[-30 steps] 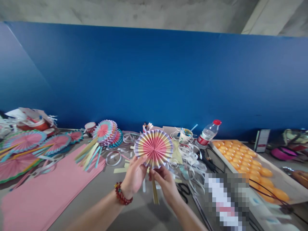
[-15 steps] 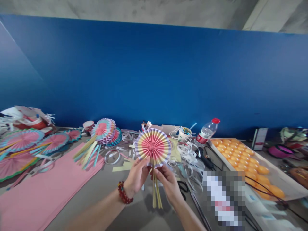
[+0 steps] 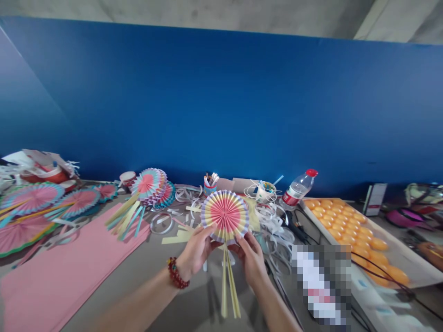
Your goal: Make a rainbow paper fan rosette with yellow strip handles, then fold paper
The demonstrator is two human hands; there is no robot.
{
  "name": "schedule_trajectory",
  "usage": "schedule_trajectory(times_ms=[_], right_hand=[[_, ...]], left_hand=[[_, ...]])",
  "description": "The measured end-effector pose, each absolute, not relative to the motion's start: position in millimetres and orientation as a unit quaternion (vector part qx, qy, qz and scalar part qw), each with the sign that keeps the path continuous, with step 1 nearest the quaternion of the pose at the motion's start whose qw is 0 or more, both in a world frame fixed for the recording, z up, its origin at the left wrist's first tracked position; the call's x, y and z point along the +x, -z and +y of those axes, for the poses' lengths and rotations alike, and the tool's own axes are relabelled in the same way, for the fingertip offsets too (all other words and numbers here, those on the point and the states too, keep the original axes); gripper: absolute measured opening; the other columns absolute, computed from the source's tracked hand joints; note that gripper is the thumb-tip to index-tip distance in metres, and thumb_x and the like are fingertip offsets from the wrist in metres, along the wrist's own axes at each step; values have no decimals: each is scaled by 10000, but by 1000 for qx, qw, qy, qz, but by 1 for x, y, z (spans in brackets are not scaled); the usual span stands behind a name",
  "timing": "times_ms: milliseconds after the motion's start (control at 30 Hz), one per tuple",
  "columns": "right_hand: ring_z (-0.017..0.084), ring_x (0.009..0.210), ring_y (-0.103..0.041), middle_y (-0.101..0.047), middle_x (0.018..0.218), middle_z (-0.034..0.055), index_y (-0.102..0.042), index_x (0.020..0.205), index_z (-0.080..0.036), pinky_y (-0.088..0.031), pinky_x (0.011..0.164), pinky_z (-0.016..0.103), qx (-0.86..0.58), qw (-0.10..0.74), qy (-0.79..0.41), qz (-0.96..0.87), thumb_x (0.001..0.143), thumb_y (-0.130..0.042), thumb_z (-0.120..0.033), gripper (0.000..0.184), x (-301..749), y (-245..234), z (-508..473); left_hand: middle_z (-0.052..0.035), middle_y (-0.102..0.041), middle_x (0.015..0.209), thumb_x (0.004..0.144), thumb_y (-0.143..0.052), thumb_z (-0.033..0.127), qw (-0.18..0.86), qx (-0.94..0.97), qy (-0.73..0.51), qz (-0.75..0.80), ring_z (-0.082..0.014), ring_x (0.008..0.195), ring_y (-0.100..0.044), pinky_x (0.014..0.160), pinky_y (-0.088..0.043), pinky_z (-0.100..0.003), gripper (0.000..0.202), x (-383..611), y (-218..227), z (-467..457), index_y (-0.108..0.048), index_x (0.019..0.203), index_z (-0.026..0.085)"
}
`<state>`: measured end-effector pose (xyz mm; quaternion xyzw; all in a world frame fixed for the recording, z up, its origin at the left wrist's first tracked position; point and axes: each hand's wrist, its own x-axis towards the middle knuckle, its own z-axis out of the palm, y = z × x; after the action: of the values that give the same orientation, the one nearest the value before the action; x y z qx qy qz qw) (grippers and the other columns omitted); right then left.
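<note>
A round pleated paper fan [image 3: 225, 210], pink at the centre with yellow and lavender bands, is held up between both hands. Two pale yellow paper strips [image 3: 228, 281] hang from its lower middle. My left hand [image 3: 198, 249], below a red bead bracelet [image 3: 177, 273], pinches the fan's lower left edge. At the lower right edge, my right hand [image 3: 252, 256] grips it with the thumb in front. The fingers behind the fan are partly hidden. Further left on the table, a bunch of similar pleated fans [image 3: 150, 186] lies with yellow and blue strips trailing.
Pink paper sheets [image 3: 72, 272] and more fans [image 3: 34, 200] cover the left side. Curled white paper strips [image 3: 273, 221] lie behind my right hand, near a water bottle [image 3: 298, 188]. A box of orange balls [image 3: 349, 226] sits at right. A blue panel [image 3: 221, 101] stands behind.
The fan has moved slightly right and down. My right hand has shifted from the strips near the centre out to the fan's lower right edge; the strips now hang freely.
</note>
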<state>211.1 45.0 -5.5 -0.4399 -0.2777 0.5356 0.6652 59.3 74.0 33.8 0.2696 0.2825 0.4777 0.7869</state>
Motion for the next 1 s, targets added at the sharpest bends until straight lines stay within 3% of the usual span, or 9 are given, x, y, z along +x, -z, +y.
schedule_trajectory(times_ms=[233,500,733,900,1000], right_hand=[[179,709,-659,-729,900,48,-740,1012,-198,-557,600,270,-452,660,-527,-286,653,-859,-408,432,211,4,47],[212,756,-688,-753,904,59,-743,997,-199,-559,643,299,-448,631,-555,-306,666,-854,-429,418,208,9,44],[252,831,-711,-765,963,65,-739,993,-211,-578,703,345,-436,626,-571,-302,658,-859,-436,421,203,7,42],[230,724,-698,-764,893,57,-740,962,-203,-566,620,329,-449,614,-570,-310,657,-856,-453,412,202,15,41],[233,756,-702,-766,893,59,-742,965,-200,-567,676,341,-450,612,-568,-315,671,-852,-444,398,202,20,41]], left_hand=[[-72,-742,994,734,-806,301,775,282,-471,313,-181,828,-674,722,-548,-293,271,43,-32,82,-731,965,182],[-66,-750,941,708,-827,289,746,302,-476,354,-170,784,-672,703,-540,-270,248,22,-28,81,-751,915,177],[-102,-722,1104,750,-798,359,727,358,-453,370,-191,834,-681,670,-536,-257,377,16,-25,76,-717,1075,187],[-106,-744,1055,729,-812,381,722,376,-452,366,-201,820,-691,681,-534,-265,358,14,-25,74,-742,1007,167],[-97,-755,1027,715,-822,355,720,366,-458,373,-200,810,-693,686,-533,-267,319,13,-24,74,-756,969,173]])
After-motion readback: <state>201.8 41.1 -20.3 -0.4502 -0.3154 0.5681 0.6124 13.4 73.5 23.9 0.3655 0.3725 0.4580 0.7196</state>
